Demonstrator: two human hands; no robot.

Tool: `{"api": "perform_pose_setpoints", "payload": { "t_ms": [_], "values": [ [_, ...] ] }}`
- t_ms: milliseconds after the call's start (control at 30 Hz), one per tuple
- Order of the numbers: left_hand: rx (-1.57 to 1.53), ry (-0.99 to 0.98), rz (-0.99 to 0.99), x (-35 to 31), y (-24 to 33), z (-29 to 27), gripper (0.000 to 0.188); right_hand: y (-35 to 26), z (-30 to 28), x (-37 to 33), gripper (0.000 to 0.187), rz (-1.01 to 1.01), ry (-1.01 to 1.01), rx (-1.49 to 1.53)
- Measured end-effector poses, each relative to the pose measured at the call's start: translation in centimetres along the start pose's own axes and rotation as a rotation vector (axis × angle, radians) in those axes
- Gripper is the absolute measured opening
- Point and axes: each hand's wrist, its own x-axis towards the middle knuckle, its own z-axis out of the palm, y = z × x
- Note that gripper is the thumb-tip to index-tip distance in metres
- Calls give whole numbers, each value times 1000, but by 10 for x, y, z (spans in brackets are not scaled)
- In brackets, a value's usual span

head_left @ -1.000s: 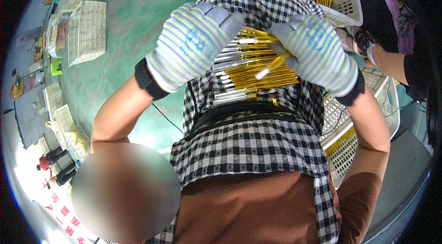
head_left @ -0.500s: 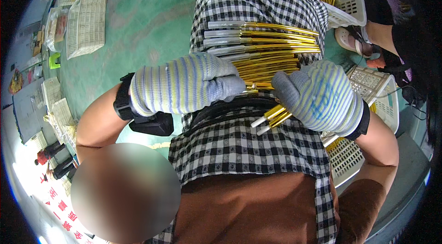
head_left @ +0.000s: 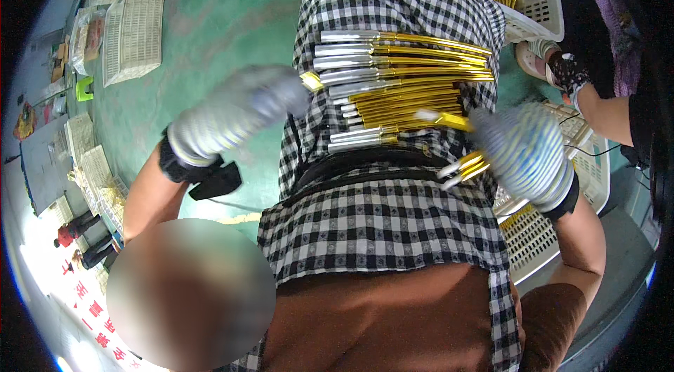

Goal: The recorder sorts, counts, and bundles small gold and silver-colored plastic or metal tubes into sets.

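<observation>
From where I stand, harsh glare bleaches the lower-left edge, beside a blurred oval [head_left: 191, 295]. Both hands [head_left: 239, 114] look motion-smeared; the bent rim falls black.

Blue-and-yellow striped gloves [head_left: 530, 154], black wristbands [head_left: 570, 198], brown top [head_left: 393, 319], checked apron [head_left: 379, 228].

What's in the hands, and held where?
Right hand: white-tipped gold rods, by the gold part. Left hand: gold piece; held part too blurred to tell.
</observation>
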Motion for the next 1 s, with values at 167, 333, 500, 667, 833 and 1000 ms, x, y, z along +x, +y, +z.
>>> {"api": "perform_pose_setpoints", "payload": {
  "t_ms": [167, 333, 500, 667, 833, 1000],
  "values": [
    [74, 18, -147, -11, 27, 16, 33, 3, 27, -3, 36, -28, 221, 74],
    [761, -73, 468, 0, 16, 52, 22, -18, 46, 41, 30, 64, 58, 199],
    [821, -146, 439, -13, 11, 60, 32, -21, 61, 60, 33, -6, 263, 185],
    [722, -61, 484, -4, 11, 69, 37, -16, 53, 54, 40, 31, 169, 251],
    [782, -36, 502, -4, 10, 66, 41, 0, 46, 47, 33, 111, 315, 157],
    [680, -24, 461, 5, 16, 52, 35, 30, 49, 57, 28, 218, 410, 180]
  ]
}}
